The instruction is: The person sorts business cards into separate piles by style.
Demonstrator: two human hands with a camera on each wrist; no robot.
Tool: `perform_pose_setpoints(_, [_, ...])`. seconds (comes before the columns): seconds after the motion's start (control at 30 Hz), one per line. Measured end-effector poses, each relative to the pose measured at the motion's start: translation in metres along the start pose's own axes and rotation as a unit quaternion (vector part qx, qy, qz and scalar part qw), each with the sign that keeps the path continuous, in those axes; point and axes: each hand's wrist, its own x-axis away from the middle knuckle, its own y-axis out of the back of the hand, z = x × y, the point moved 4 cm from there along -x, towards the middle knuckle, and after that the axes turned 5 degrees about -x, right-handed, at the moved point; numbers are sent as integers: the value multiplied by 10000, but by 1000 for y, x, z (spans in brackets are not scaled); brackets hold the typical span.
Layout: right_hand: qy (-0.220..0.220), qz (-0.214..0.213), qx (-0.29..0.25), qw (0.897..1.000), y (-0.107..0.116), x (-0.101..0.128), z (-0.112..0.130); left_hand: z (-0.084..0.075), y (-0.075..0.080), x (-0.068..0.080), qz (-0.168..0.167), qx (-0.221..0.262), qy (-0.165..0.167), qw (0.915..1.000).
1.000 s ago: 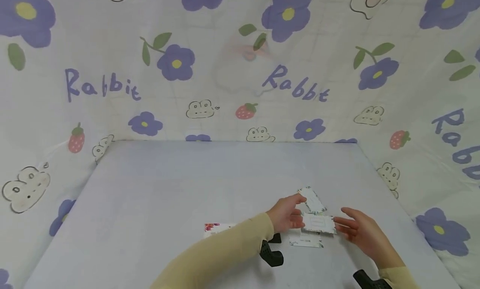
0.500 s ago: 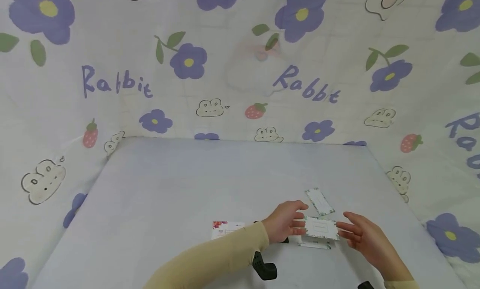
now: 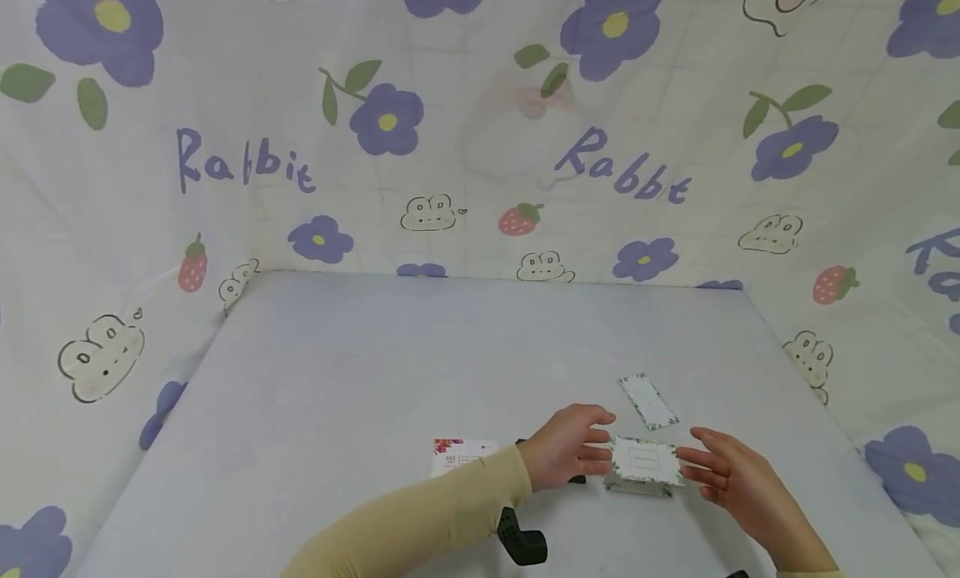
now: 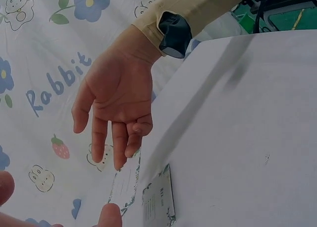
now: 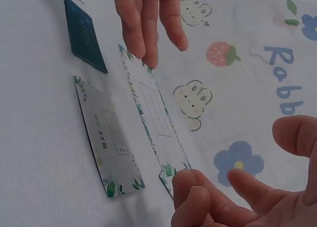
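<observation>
A white card point(image 3: 645, 459) with a leafy green border is held by its two short ends between the fingertips of both hands. My left hand point(image 3: 562, 446) touches its left end with extended fingers, the thumb standing apart. At the right end my right hand point(image 3: 738, 482) touches it with slightly bent fingers, thumb also apart. In the right wrist view this card point(image 5: 153, 113) spans from the left fingertips to the right ones. Beneath it lies a similar leafy card point(image 5: 110, 142), mostly covered in the head view. A third leafy card point(image 3: 649, 403) lies farther back.
A dark green card point(image 5: 86, 33) lies near the left hand, mostly hidden by it in the head view. Left of it is a white card with red flowers point(image 3: 457, 453), partly behind the sleeve. A patterned cloth wall point(image 3: 465, 128) borders the white table point(image 3: 390, 353).
Both hands have brought the held card more directly over the leafy card below, so less of that one shows. The head view has turned slightly left.
</observation>
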Motion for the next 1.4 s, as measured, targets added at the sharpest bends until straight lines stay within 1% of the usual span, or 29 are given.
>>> perform_pose_setpoints(0.27, [-204, -106, 200, 9995, -7, -2, 1, 1, 0, 6, 42, -571, 22, 9984])
perform_pose_setpoints(0.43, [-197, -177, 323, 9991, -12, -3, 1, 0, 1, 11, 37, -814, 5, 9967])
perform_pose_setpoints(0.57, [-132, -270, 522, 9982, -12, -3, 1, 1, 0, 11, 55, -811, 42, 9967])
perform_pose_setpoints(0.8, [-14, -434, 1053, 9935, -11, -5, 2, 2, -2, 10, 74, -737, 32, 9972])
perform_pose_setpoints(1.03, [23, -439, 1155, 9923, -12, -3, 4, 2, -3, 10, 81, -775, 1, 9970])
perform_pose_setpoints(1.17, [39, -492, 1327, 9899, -13, -3, 6, 3, -3, 10, 94, -793, -10, 9968])
perform_pose_setpoints(1.3, [65, -531, 1465, 9878, -14, -3, 6, 4, -4, 9, 134, -855, 18, 9962])
perform_pose_setpoints(1.4, [51, -569, 1495, 9871, -15, -2, 4, 5, -5, 7, 85, -924, 49, 9957])
